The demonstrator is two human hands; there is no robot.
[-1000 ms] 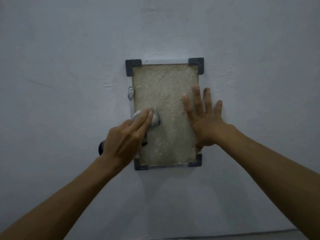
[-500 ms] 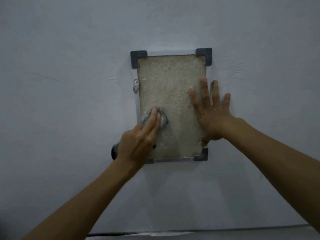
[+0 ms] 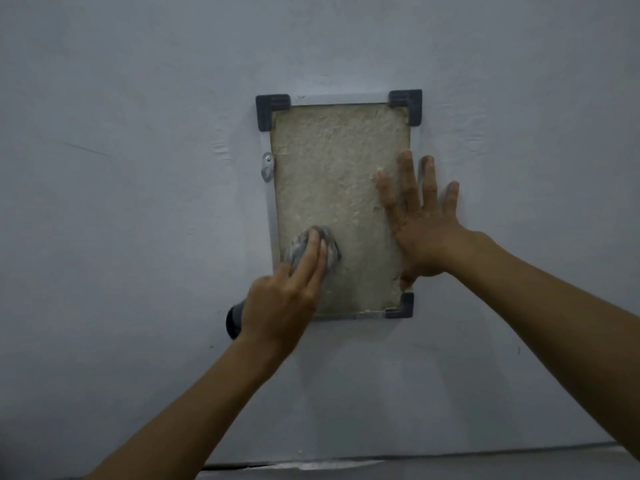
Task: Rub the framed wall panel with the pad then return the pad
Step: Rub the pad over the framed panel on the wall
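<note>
A pale grey wall (image 3: 138, 202) fills the view, with a faint scratch mark on its left part. Low on the wall, a dark round object (image 3: 232, 322) peeks out from behind the left hand's wrist; what it is cannot be told. The left hand (image 3: 282, 299) reaches up from the lower left with its fingers (image 3: 313, 252) stretched straight and laid together over a grey, fuzzy pad (image 3: 330, 249), pressing it flat against the lower left area of the framed panel (image 3: 332, 168); the fingers are not curled round the pad. The panel is a tall rectangle of rough, beige material in a thin light frame with dark corner pieces (image 3: 272, 109), mounted on the wall, and a small metal bracket (image 3: 267, 167) sits at the middle of its left edge. The lower left corner piece is hidden behind the left hand. Further right, the right hand (image 3: 420, 233) lies flat and spread, fingers straight and pointing up, holding nothing; it rests across the panel's right edge, partly on the beige surface and partly on the wall beside it. Along the bottom of the view runs a dark strip (image 3: 381, 465).
</note>
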